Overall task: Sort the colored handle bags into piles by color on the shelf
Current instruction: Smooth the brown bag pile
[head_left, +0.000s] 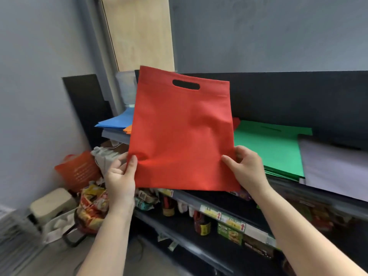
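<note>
Both bare forearms reach up from the bottom edge, and at their ends the left hand (121, 176) and the right hand (247, 168) each pinch a lower corner of the flat red non-woven bag with a die-cut slot handle (181, 132), thumbs on the near face and the other fingers curled behind the cloth. Held this way, the red bag hangs in the air in front of the dark shelf (219, 198), upright and tipped slightly to the left, its long axis running from the pinched bottom edge up to the handle slot, which points up and away toward the black back panel. Since only the bottom corners are held, the sheet looks floppy and buckles between the hands, so I would keep it taut with a light outward pull while carrying it. A sliver of red shows just behind its right edge, beside the stack of green flat bags (276, 148), and that is probably the red pile; the sensible move is to lower the bag there handle-end first, square with what lies beneath. Farther out lie the pale lilac bags (334, 168) on the right and the blue bags (117, 121) with an orange edge (128, 128) on the left.
</note>
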The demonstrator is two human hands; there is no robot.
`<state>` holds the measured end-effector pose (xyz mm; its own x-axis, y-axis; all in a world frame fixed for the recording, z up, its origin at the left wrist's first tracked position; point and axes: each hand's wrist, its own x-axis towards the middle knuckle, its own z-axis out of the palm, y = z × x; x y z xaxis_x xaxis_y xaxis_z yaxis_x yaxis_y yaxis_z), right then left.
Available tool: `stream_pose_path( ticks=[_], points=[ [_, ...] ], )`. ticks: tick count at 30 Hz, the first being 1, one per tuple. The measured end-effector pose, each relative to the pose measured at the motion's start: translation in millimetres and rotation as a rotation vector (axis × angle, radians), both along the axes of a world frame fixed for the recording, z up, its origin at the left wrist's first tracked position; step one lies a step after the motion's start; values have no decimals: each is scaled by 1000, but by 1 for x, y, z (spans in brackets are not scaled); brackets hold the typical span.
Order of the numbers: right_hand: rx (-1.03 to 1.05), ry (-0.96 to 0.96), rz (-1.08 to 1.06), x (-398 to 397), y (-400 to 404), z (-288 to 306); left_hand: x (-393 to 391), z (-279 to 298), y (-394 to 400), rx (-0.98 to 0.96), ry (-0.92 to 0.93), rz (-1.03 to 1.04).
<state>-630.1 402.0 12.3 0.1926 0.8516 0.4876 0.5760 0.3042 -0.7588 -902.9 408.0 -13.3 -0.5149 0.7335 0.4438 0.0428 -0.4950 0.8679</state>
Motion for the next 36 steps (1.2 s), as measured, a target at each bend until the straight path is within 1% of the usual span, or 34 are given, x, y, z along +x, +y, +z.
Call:
stream_pose_path(
  ticks=[2,4,10,12,14,17,21,25,27,31,34,36],
  points=[
    [38,-53,-15,-12,13,0,-14,0,14,-21,30,29],
    [62,-67,-19,-21,30,0,-23,3,33,-45,96,52],
    [116,-88,-105,-31,97,4,-33,17,106,-93,341,143],
    [120,-106,-150,-29,118,6,-30,23,132,-80,428,136],
    [124,-135,-213,-24,135,4,-24,27,158,-68,558,137],
    [128,-186,-308,-14,154,-3,-10,28,198,-76,677,80],
    [22,-241,-439,1,167,-16,14,18,240,-119,823,-10],
    [-263,-362,-534,9,176,-36,30,-5,268,-247,1018,-118],
    [-344,-387,-549,9,179,-43,30,-17,275,-302,1076,-161],
    [-378,-308,-597,12,182,-42,27,-28,285,-306,1051,-218],
    [-397,-325,-616,11,184,-42,23,-29,289,-253,1092,-244],
    [-375,-347,-620,10,184,-41,23,-25,290,-190,1164,-247]
  ],
)
